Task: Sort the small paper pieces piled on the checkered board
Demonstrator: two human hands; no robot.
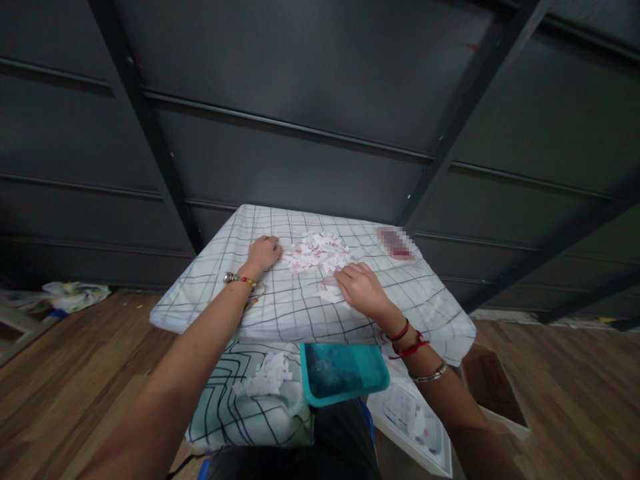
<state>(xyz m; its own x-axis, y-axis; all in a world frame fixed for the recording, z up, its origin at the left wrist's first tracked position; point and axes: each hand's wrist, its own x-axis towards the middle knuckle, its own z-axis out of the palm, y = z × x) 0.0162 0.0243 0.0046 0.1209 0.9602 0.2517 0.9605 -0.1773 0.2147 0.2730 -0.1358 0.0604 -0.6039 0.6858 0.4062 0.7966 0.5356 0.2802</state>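
A loose pile of small white paper pieces with pinkish print point(317, 253) lies on a table covered with a white checked cloth point(280, 313). My left hand point(264, 255) rests on the cloth at the pile's left edge, fingers curled in; whatever they may hold is hidden. On the near right side of the pile is my right hand point(364, 288), its fingers closed together at a few separate paper pieces point(329, 291). Below the table's near edge, by my lap, sits a teal plastic tray point(345, 395). More paper scraps point(270, 375) lie on a checked cushion point(240, 427) to its left.
A blurred-out reddish item point(395, 243) lies at the table's far right. Dark metal panels point(300, 167) stand close behind the table. On the floor to the right are a white box point(415, 433) with papers and an open cardboard box point(493, 387). A crumpled bag point(75, 297) lies far left.
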